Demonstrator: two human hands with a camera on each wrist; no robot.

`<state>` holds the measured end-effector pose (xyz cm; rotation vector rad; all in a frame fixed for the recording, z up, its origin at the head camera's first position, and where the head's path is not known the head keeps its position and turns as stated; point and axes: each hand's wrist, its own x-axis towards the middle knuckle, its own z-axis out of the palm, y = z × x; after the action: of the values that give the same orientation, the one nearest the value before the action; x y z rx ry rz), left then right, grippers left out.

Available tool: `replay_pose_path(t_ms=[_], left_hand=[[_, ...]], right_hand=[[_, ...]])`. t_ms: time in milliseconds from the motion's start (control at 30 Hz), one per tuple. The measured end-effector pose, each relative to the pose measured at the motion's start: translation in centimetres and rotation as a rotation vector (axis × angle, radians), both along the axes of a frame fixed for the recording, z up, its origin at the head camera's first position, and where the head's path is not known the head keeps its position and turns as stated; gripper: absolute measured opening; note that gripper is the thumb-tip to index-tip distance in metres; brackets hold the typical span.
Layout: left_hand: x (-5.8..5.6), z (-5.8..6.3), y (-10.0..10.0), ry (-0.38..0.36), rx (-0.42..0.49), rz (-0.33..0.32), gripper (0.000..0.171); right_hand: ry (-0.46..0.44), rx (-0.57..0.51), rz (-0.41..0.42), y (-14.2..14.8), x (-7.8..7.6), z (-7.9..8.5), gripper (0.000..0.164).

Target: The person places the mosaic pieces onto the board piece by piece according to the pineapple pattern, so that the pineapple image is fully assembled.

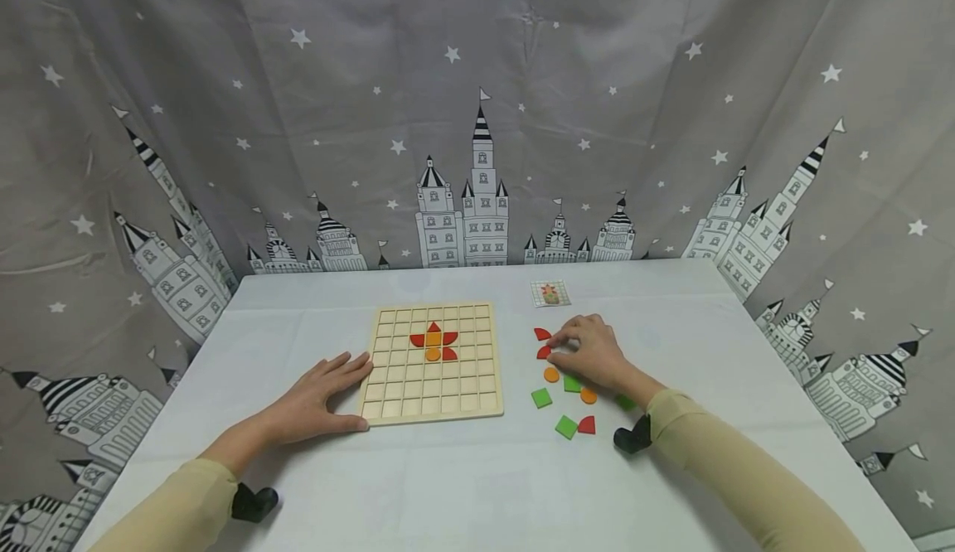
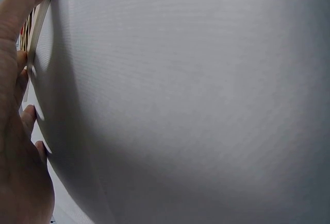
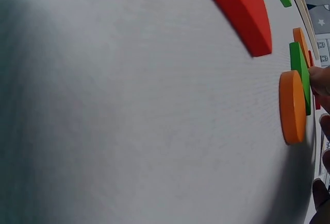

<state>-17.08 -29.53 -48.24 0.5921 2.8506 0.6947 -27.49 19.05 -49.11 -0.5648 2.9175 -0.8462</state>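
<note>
A wooden grid board [image 1: 436,386] lies on the table, with several red pieces and two orange ones, a square [image 1: 433,339] and a disc [image 1: 433,355], set in its upper middle. My left hand [image 1: 321,394] rests at the board's left edge, fingers spread, thumb by the near corner. My right hand [image 1: 593,353] is among the loose pieces right of the board. Its thumb and index finger pinch a red quarter-circle piece [image 1: 544,353] at its right side. Another red quarter-circle piece [image 1: 542,334] lies just beyond. The right wrist view shows the fingertips only partly.
Near the right hand lie an orange disc [image 1: 551,375], another orange disc [image 1: 588,396], several green squares [image 1: 541,398] and a red quarter-circle piece [image 1: 587,425]. A small pattern card [image 1: 550,293] lies toward the back. A grey curtain [image 1: 477,38] hangs behind the white table [image 1: 462,486].
</note>
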Motion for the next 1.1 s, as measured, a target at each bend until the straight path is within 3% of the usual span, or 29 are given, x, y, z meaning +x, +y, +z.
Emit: replay_pose_path(t_ms=[433,733,1100], left_hand=[[0.0,0.1,0.1,-0.017,0.007,0.016,0.102],[0.1,0.1,-0.1,-0.017,0.007,0.011,0.102],[0.3,0.5,0.0,-0.006,0.004,0.001,0.1]], right_hand=[[0.061,-0.049,0.046,-1.8,-0.4,1.0,0.02],[0.104,-0.083,0.132,-8.1,-0.5,2.7,0.018],[0.157,-0.012,0.229,-16.0,0.1,2.8,0.02]])
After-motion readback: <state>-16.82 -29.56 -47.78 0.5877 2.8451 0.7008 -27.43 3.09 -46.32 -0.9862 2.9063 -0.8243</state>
